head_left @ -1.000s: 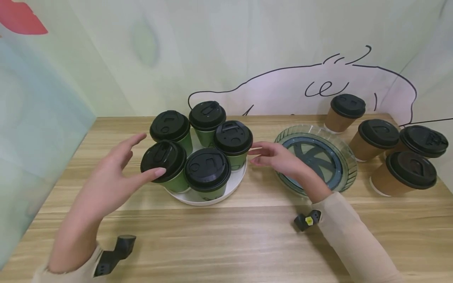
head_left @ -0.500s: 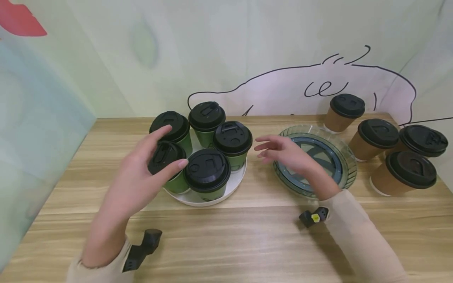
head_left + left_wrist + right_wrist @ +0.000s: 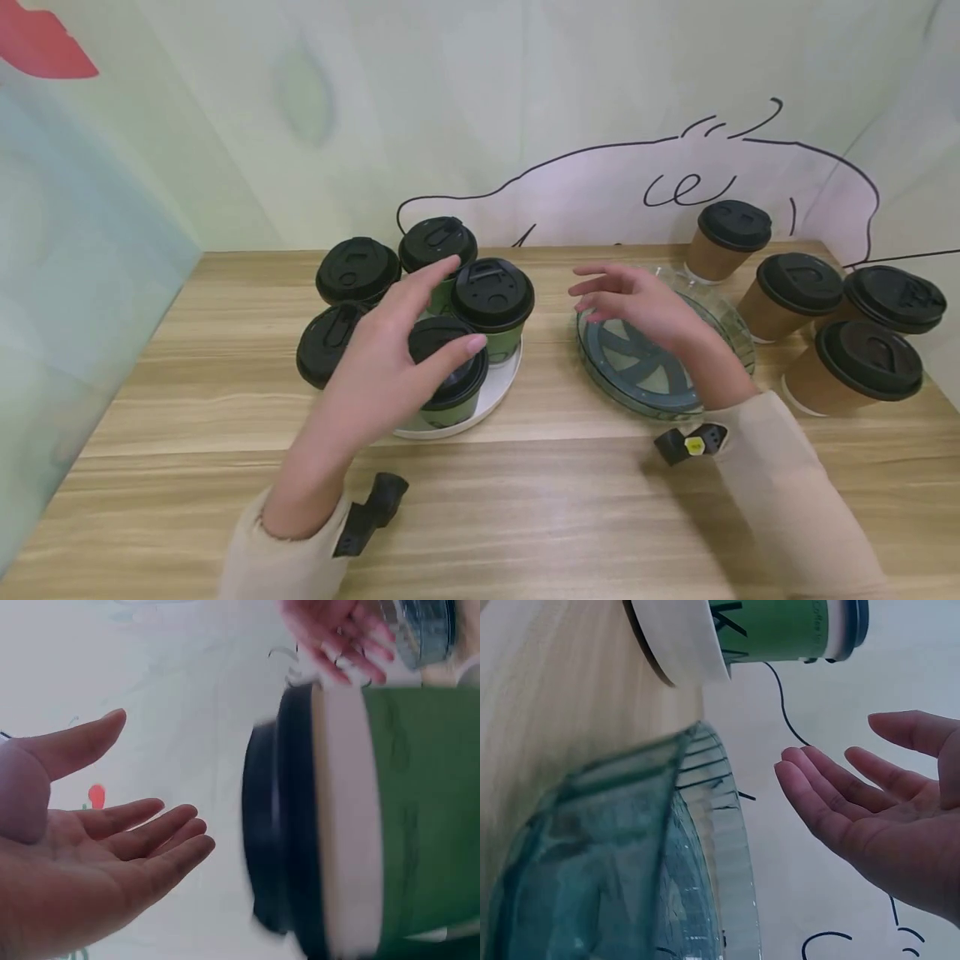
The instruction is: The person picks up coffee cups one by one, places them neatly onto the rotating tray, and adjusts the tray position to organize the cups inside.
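Over the group of green paper coffee cups (image 3: 507, 342) with black lids, my left hand (image 3: 382, 362) hovers with fingers and thumb spread, holding nothing. These cups stand close together on a white plate (image 3: 498, 387); my hand hides parts of the front ones. One green cup (image 3: 427, 817) looms near in the left wrist view, apart from the fingers. My right hand (image 3: 637, 304) is raised above the left part of a clear greenish plastic dish (image 3: 738, 325), its fingers loosely extended and bare. In the right wrist view, the dish wall (image 3: 592, 855) lies below that hand.
Several brown paper coffee cups with black lids, such as the nearest one (image 3: 832, 379), stand to the right of the dish. Behind the wooden table (image 3: 525, 500) rises a wall (image 3: 450, 100) with printed drawings.
My left hand has moved right across the green cups, from the left ones toward the front one. My right hand has drawn away from the cups to over the dish. The cups stay put.
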`<action>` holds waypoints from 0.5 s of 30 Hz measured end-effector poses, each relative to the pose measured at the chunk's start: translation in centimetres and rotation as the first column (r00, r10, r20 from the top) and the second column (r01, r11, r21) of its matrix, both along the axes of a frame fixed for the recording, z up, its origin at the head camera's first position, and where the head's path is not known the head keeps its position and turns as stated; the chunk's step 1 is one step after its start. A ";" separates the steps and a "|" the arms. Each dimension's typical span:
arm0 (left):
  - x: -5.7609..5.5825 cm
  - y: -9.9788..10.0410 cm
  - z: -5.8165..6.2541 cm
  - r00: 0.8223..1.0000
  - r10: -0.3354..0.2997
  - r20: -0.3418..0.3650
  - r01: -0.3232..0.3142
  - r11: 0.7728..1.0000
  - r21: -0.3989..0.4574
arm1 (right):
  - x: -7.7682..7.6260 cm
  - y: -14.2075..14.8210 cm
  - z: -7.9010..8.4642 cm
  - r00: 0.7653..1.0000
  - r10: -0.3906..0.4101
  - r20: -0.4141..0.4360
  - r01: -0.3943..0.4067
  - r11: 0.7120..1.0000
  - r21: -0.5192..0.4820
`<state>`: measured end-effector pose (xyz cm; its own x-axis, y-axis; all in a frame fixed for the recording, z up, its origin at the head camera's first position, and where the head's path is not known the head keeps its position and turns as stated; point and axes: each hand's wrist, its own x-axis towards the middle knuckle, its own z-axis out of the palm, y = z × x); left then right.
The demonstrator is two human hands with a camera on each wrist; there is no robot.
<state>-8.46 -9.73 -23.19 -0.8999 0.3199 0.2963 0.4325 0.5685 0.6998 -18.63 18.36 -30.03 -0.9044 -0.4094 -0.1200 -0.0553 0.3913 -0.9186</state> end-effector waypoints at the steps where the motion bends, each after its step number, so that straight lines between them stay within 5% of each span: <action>1: -0.1 0.5 -0.1 1.000 -0.013 -0.004 0.013 1.000 0.006 | 0.0 0.2 0.1 1.000 -0.004 -0.004 0.004 1.000 0.001; 7: -0.5 3.1 -0.9 0.997 -0.079 0.010 0.080 0.997 -0.001 | 0.1 1.3 0.4 0.999 -0.046 -0.022 0.046 0.999 -0.006; 15: -0.8 5.8 -1.8 0.976 -0.170 0.138 0.169 0.985 0.022 | 0.1 2.4 0.4 0.995 -0.086 -0.046 0.087 0.996 0.010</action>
<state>-9.29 -3.94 -25.04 -0.8657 0.4687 0.1759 0.4197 0.4879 0.7654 -18.57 20.77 -29.60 -0.9410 -0.3282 -0.0820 -0.0626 0.4072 -0.9112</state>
